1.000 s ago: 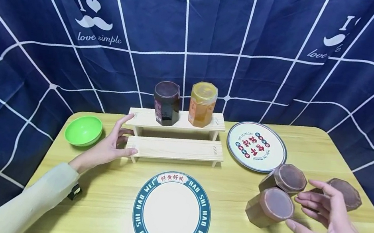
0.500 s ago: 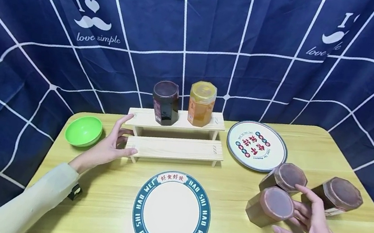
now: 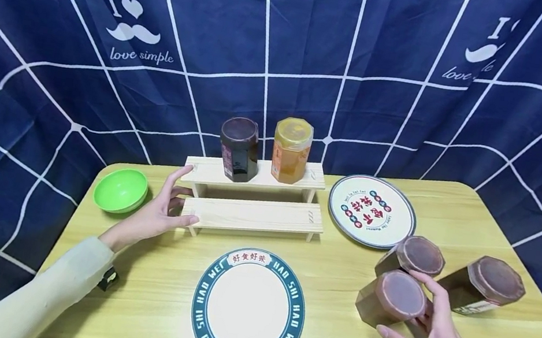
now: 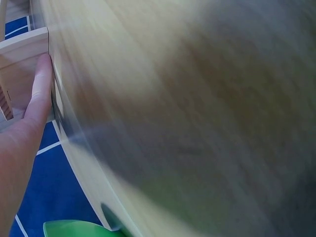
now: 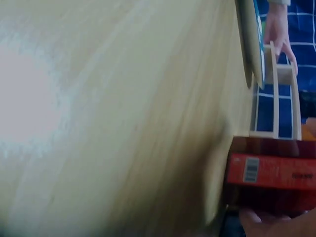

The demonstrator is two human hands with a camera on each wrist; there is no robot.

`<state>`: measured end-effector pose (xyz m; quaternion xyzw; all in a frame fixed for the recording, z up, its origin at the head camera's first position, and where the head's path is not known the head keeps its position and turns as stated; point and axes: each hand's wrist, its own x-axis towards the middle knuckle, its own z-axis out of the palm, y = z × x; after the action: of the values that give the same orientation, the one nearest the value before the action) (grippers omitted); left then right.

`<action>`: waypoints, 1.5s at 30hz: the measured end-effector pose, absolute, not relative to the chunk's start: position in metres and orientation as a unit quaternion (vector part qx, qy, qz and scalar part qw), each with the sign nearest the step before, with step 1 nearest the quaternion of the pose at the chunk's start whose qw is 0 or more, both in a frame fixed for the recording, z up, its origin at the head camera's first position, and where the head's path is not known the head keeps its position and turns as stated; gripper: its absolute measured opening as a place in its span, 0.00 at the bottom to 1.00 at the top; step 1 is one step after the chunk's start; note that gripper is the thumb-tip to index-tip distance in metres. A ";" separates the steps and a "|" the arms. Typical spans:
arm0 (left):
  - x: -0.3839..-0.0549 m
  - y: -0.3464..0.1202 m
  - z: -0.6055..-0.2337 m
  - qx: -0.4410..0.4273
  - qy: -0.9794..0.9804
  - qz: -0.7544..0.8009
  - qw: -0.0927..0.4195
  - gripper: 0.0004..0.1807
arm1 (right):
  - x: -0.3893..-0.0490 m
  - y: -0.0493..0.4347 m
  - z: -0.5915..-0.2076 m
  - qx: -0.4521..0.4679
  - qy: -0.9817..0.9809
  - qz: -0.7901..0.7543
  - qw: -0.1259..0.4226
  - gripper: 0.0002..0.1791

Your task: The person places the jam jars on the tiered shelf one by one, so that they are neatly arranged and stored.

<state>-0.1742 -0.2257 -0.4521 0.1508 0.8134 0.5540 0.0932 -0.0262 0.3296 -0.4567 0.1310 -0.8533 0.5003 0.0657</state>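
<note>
My left hand [image 3: 160, 208] holds the left end of a two-tier wooden rack [image 3: 253, 216], its thumb on the lower shelf and index finger at the upper one. In the left wrist view one finger [image 4: 42, 89] lies against the rack's end [image 4: 24, 59]. On the right, my right hand [image 3: 427, 332] is curled round the nearest dark red jar [image 3: 390, 301], thumb in front and index finger behind its lid. That jar stands on the table; the right wrist view shows its red barcode label [image 5: 269, 170]. Two more dark jars stand close by, one behind [image 3: 416, 255] and one farther right [image 3: 485, 286].
The upper shelf bears a dark jar [image 3: 239, 150] and an amber jar [image 3: 291, 151]. A green-rimmed plate [image 3: 200, 304] lies before the rack, a printed plate [image 3: 372, 210] to its right. A green bowl [image 3: 120, 190] sits far left. Blue checked cloth [image 3: 312, 35] hangs behind the table.
My right hand has moved left, from between the jars and in front of the farther right one, to around the nearest jar. The left hand and the jars have stayed in place.
</note>
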 end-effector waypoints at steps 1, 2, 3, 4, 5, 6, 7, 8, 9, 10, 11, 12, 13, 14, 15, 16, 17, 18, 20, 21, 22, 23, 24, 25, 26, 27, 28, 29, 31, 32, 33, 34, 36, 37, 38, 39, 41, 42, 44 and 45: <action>-0.174 -0.226 -0.452 0.150 0.814 0.553 0.093 0.60 | -0.026 0.327 -0.457 0.127 -0.852 0.503 0.066 0.68; -0.174 -0.226 -0.452 0.150 0.814 0.553 0.094 0.60 | -0.026 0.325 -0.457 0.122 -0.852 0.505 0.068 0.68; -0.174 -0.226 -0.452 0.149 0.814 0.553 0.095 0.60 | -0.026 0.323 -0.457 0.118 -0.852 0.505 0.073 0.68; -0.174 -0.226 -0.452 0.149 0.815 0.552 0.095 0.60 | -0.025 0.321 -0.457 0.113 -0.853 0.504 0.078 0.68; -0.174 -0.226 -0.451 0.150 0.814 0.553 0.096 0.60 | -0.025 0.320 -0.457 0.107 -0.855 0.501 0.084 0.68; -0.174 -0.226 -0.451 0.150 0.814 0.552 0.096 0.60 | -0.025 0.318 -0.458 0.101 -0.858 0.496 0.091 0.67; -0.174 -0.226 -0.451 0.150 0.814 0.552 0.096 0.60 | -0.025 0.317 -0.458 0.096 -0.860 0.492 0.098 0.67; -0.174 -0.226 -0.451 0.151 0.814 0.552 0.096 0.61 | -0.025 0.315 -0.458 0.091 -0.863 0.485 0.104 0.67; -0.174 -0.226 -0.450 0.151 0.814 0.553 0.096 0.61 | -0.025 0.314 -0.458 0.086 -0.867 0.479 0.108 0.66; -0.174 -0.226 -0.450 0.151 0.814 0.553 0.096 0.61 | -0.025 0.312 -0.458 0.082 -0.868 0.476 0.111 0.65; -0.174 -0.226 -0.450 0.152 0.814 0.553 0.096 0.61 | -0.025 0.311 -0.458 0.078 -0.870 0.474 0.113 0.65; -0.174 -0.226 -0.450 0.152 0.814 0.553 0.095 0.61 | -0.025 0.309 -0.458 0.076 -0.870 0.474 0.113 0.65; -0.174 -0.226 -0.449 0.152 0.813 0.553 0.095 0.61 | -0.025 0.307 -0.458 0.075 -0.870 0.475 0.114 0.65; -0.174 -0.226 -0.449 0.152 0.813 0.554 0.095 0.61 | -0.025 0.305 -0.457 0.072 -0.870 0.475 0.113 0.65; -0.174 -0.226 -0.449 0.152 0.813 0.554 0.095 0.61 | -0.025 0.303 -0.457 0.069 -0.870 0.476 0.112 0.66; -0.174 -0.226 -0.449 0.152 0.813 0.554 0.095 0.61 | -0.025 0.301 -0.457 0.063 -0.871 0.475 0.113 0.66; -0.175 -0.226 -0.449 0.152 0.813 0.554 0.095 0.61 | -0.025 0.298 -0.457 0.056 -0.873 0.472 0.114 0.66; -0.175 -0.227 -0.449 0.152 0.812 0.555 0.094 0.61 | -0.026 0.296 -0.457 0.050 -0.874 0.469 0.117 0.65; -0.175 -0.227 -0.449 0.151 0.811 0.557 0.095 0.61 | -0.026 0.291 -0.455 0.039 -0.879 0.460 0.121 0.64; -0.175 -0.226 -0.449 0.149 0.811 0.557 0.097 0.61 | -0.026 0.289 -0.455 0.036 -0.882 0.454 0.124 0.63; -0.175 -0.226 -0.450 0.149 0.811 0.558 0.098 0.61 | -0.026 0.287 -0.454 0.034 -0.884 0.448 0.128 0.62; -0.175 -0.226 -0.450 0.149 0.810 0.559 0.099 0.61 | -0.026 0.285 -0.454 0.036 -0.885 0.446 0.130 0.62; -0.175 -0.226 -0.450 0.149 0.809 0.559 0.099 0.61 | -0.026 0.283 -0.453 0.038 -0.885 0.445 0.131 0.61; -0.175 -0.226 -0.450 0.149 0.809 0.560 0.100 0.60 | -0.025 0.282 -0.453 0.039 -0.886 0.444 0.131 0.61; -0.175 -0.226 -0.450 0.148 0.809 0.560 0.100 0.60 | -0.025 0.280 -0.453 0.039 -0.885 0.445 0.130 0.61; -0.175 -0.226 -0.450 0.148 0.809 0.560 0.101 0.60 | -0.025 0.279 -0.453 0.037 -0.884 0.448 0.127 0.61; -0.175 -0.226 -0.450 0.148 0.809 0.560 0.101 0.60 | -0.026 0.278 -0.453 0.036 -0.883 0.452 0.123 0.61; -0.175 -0.227 -0.450 0.148 0.809 0.560 0.100 0.60 | -0.026 0.276 -0.453 0.034 -0.880 0.459 0.118 0.61; -0.175 -0.227 -0.450 0.148 0.809 0.559 0.100 0.60 | -0.027 0.274 -0.454 0.031 -0.875 0.470 0.111 0.60; -0.175 -0.227 -0.450 0.148 0.810 0.559 0.099 0.60 | -0.027 0.272 -0.454 0.032 -0.871 0.478 0.108 0.59; -0.175 -0.227 -0.450 0.148 0.810 0.559 0.099 0.60 | -0.028 0.271 -0.454 0.033 -0.868 0.485 0.105 0.59; -0.174 -0.227 -0.450 0.148 0.810 0.559 0.098 0.60 | -0.029 0.270 -0.454 0.034 -0.865 0.490 0.103 0.59; -0.174 -0.227 -0.450 0.148 0.811 0.558 0.096 0.60 | -0.030 0.267 -0.454 0.038 -0.861 0.498 0.099 0.58; -0.174 -0.227 -0.450 0.148 0.811 0.557 0.096 0.61 | -0.031 0.266 -0.454 0.039 -0.859 0.501 0.097 0.57; -0.175 -0.227 -0.450 0.148 0.812 0.556 0.095 0.61 | -0.032 0.264 -0.454 0.041 -0.859 0.501 0.096 0.57; -0.174 -0.227 -0.450 0.147 0.813 0.555 0.096 0.61 | -0.032 0.263 -0.453 0.043 -0.860 0.499 0.096 0.57; -0.174 -0.227 -0.450 0.146 0.815 0.552 0.098 0.60 | -0.035 0.262 -0.452 0.049 -0.860 0.499 0.096 0.57; -0.175 -0.227 -0.451 0.146 0.816 0.551 0.098 0.60 | -0.037 0.261 -0.451 0.053 -0.861 0.497 0.099 0.57; -0.175 -0.227 -0.451 0.145 0.815 0.552 0.099 0.61 | -0.041 0.260 -0.448 0.064 -0.860 0.496 0.104 0.57; -0.175 -0.227 -0.451 0.145 0.816 0.551 0.099 0.61 | -0.044 0.259 -0.446 0.070 -0.858 0.497 0.106 0.57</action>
<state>-0.1747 -0.2269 -0.4507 0.1452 0.8156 0.5512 0.0990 -0.0438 0.2592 -0.4464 0.0700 -0.8582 0.4974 0.1062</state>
